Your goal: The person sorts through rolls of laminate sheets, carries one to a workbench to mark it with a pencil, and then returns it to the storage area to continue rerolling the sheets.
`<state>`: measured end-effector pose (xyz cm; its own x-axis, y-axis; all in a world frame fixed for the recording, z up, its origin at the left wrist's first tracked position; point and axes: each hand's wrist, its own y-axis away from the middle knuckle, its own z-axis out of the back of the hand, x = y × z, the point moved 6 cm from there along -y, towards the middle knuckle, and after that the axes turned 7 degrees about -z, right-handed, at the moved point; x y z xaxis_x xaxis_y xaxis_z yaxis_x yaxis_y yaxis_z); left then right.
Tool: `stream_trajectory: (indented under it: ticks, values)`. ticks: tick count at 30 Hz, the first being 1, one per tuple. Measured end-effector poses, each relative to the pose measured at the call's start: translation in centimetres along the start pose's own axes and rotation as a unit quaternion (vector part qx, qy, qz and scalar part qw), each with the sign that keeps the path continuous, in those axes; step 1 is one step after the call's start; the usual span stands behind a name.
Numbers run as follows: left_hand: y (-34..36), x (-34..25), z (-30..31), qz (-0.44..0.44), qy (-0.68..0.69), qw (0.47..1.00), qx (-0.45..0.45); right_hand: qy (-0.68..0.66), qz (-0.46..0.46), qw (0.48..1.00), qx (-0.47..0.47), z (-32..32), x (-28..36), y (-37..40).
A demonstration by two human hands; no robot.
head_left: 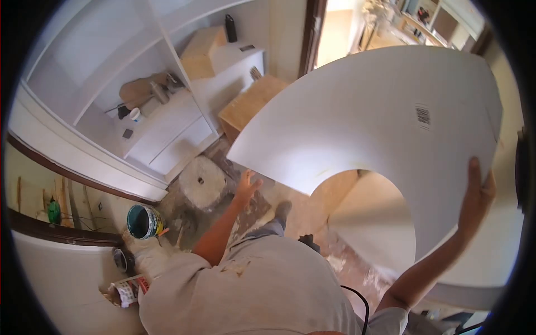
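A large white board [363, 123] with a curved cut-out and a barcode label is held up in front of me, tilted. My right hand [477, 195] grips its lower right edge, fingers wrapped around the rim. My left hand [247, 187] hangs free below the board's left corner, fingers spread, touching nothing. My grey-clad legs and a shoe [282, 211] show below on the dusty floor.
White built-in shelving and drawers [167, 128] stand at the left. A wooden box [251, 103] sits near a doorway [312, 33]. A teal paint can [143, 221], a round concrete-like disc [202, 181], and small containers [127, 290] lie on the floor. A black cable [360, 304] runs by my leg.
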<state>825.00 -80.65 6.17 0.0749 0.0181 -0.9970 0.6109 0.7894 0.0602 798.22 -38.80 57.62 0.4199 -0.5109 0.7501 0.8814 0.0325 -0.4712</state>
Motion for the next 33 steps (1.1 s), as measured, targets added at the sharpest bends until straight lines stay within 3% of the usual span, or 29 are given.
stream_trajectory:
  ticks: [1, 4, 7, 9, 10, 11, 12, 13, 15, 20, 21, 22, 23, 27, 29, 30, 33]
  values:
    - [-4.4, -0.5, 0.0, -0.004, 0.004, 1.000, -0.009, 0.000, -0.002, 1.000, -0.009, -1.4, -0.5, -2.1]
    - [-13.9, -0.6, -4.2, 0.065, 0.056, 0.979, 0.187, -0.020, 0.027, 0.999, 0.014, -5.3, -4.6, -9.6]
    - [-19.3, -0.5, -5.3, 0.049, 0.078, 0.984, 0.150, -0.056, 0.001, 0.998, 0.030, -11.0, -6.6, -12.7]
    - [-21.3, -0.7, -5.7, 0.026, 0.086, 0.987, 0.134, 0.026, -0.094, 0.995, 0.033, -14.8, -8.5, -14.7]
    - [-22.2, -1.4, -6.5, 0.011, 0.090, 0.987, 0.134, 0.015, -0.076, 0.994, 0.078, -16.6, -8.4, -15.9]
    - [-23.2, -2.1, -7.4, -0.008, 0.083, 0.988, 0.131, -0.004, -0.050, 0.997, 0.064, -18.2, -8.2, -16.9]
    - [-24.0, -3.1, -8.3, -0.034, 0.065, 0.990, 0.122, -0.005, -0.076, 0.994, 0.073, -20.0, -7.6, -18.1]
    - [-25.0, -3.7, -9.2, -0.063, 0.037, 0.991, 0.114, -0.064, -0.029, 0.995, 0.074, -22.2, -8.3, -19.6]
    - [-26.7, -5.5, -11.7, -0.128, -0.031, 0.986, 0.099, -0.096, -0.059, 0.991, 0.071, -25.1, -9.8, -22.2]
    - [-32.7, -9.6, -20.1, -0.296, -0.240, 0.923, 0.048, -0.013, -0.109, 0.991, 0.071, -30.6, -13.8, -30.2]
    - [-34.4, -9.6, -22.6, -0.307, -0.234, 0.921, 0.051, -0.033, -0.096, 0.994, 0.043, -31.6, -15.9, -32.4]
    - [-35.8, -9.1, -24.8, -0.277, -0.045, 0.957, 0.077, -0.051, -0.086, 0.995, 0.016, -32.3, -17.5, -34.4]
    - [-37.2, -9.3, -27.3, -0.232, 0.141, 0.957, 0.106, -0.018, -0.094, 0.995, 0.007, -33.0, -19.0, -36.4]
    - [-40.6, -20.7, -38.6, -0.310, 0.199, 0.926, 0.087, -0.030, -0.147, 0.988, 0.032, -36.1, -24.0, -45.1]
    - [-43.9, -23.4, -43.5, -0.276, 0.099, 0.955, 0.030, 0.014, -0.107, 0.994, 0.025, -37.5, -24.8, -49.3]
    - [-46.4, -23.5, -45.7, -0.274, 0.098, 0.956, 0.037, 0.017, -0.112, 0.993, 0.022, -38.3, -25.4, -51.2]
    - [-54.5, -23.3, -49.0, -0.152, 0.186, 0.970, -0.039, 0.034, -0.070, 0.997, 0.000, -41.4, -26.2, -55.1]
